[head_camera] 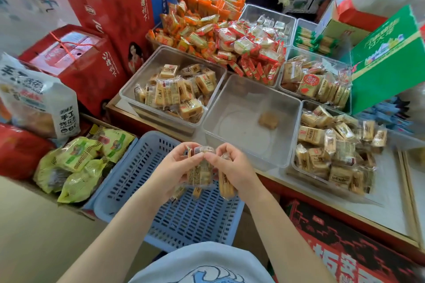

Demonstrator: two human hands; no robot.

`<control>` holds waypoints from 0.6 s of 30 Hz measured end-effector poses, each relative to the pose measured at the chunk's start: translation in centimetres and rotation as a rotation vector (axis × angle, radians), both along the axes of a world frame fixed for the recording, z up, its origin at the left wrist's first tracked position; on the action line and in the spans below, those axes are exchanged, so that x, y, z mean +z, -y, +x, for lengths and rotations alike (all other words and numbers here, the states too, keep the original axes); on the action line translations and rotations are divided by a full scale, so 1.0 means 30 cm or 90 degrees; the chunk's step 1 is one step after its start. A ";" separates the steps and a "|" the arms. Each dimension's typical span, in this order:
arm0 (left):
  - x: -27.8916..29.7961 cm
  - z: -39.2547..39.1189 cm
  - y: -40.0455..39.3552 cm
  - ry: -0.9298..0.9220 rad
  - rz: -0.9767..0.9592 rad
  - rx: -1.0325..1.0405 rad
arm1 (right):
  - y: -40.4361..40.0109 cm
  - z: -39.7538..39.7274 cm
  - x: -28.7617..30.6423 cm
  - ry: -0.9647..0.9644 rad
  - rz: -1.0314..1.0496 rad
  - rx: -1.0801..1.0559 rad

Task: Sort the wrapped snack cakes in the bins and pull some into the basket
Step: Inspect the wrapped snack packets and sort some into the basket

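Snack cakes held over the basket

My left hand [178, 167] and right hand [232, 167] grip cakes [200, 171] above the blue basket [142, 167], low in frame; I see none lying inside yet.

The left hand [177, 167] and the right hand [232, 167] cover much of the wrapped snack cakes [200, 171] they hold, so their number cannot be told, and the print on the wrappers is too small to read. Hands and cakes hide part of the blue basket [142, 181] floor, and its near rim is hidden behind the pale shirt [202, 264], which the bottom edge cuts off. The lone brown piece [268, 119] in the middle clear bin [250, 99] is blurred, so whether it is wrapped cannot be told. At the far right, the green carton [386, 57] is cut off by the edge.
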State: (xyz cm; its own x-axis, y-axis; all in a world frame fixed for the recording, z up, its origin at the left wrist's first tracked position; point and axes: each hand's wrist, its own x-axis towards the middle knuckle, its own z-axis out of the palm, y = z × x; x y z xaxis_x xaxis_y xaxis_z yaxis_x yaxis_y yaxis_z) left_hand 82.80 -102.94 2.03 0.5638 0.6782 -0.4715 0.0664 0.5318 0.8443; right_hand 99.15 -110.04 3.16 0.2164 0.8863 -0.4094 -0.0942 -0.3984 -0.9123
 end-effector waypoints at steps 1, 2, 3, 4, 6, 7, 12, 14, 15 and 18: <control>0.003 -0.006 0.005 0.005 0.003 -0.001 | 0.005 -0.006 -0.001 0.003 0.004 -0.005; 0.005 -0.013 0.009 0.007 0.005 -0.003 | 0.008 -0.011 -0.001 0.007 0.008 -0.013; 0.004 -0.020 0.014 0.007 0.009 -0.005 | 0.012 -0.015 0.001 0.007 0.013 -0.019; 0.004 -0.027 0.017 0.005 0.012 -0.008 | 0.015 -0.017 0.004 0.007 0.017 -0.021; 0.007 -0.040 0.025 0.005 0.018 -0.013 | 0.025 -0.021 0.013 0.012 0.017 -0.012; 0.009 -0.044 0.029 0.007 0.023 -0.013 | 0.031 -0.022 0.017 0.019 0.014 -0.010; 0.030 -0.047 0.038 0.029 0.039 -0.022 | 0.051 -0.019 0.026 0.047 0.003 -0.021; 0.032 -0.046 0.043 0.024 0.045 -0.026 | 0.057 -0.021 0.031 0.052 0.010 -0.025; 0.033 -0.045 0.047 0.019 0.048 -0.028 | 0.058 -0.024 0.034 0.051 0.012 -0.029; 0.032 -0.047 0.058 0.021 0.039 -0.017 | 0.058 -0.035 0.039 0.065 0.012 -0.027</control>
State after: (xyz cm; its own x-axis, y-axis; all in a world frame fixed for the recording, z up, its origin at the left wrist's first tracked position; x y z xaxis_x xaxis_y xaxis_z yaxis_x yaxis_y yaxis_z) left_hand 81.40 -104.69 2.99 0.5963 0.6899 -0.4104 0.0512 0.4776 0.8771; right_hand 98.10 -111.80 4.34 0.2938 0.8830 -0.3661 -0.0163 -0.3784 -0.9255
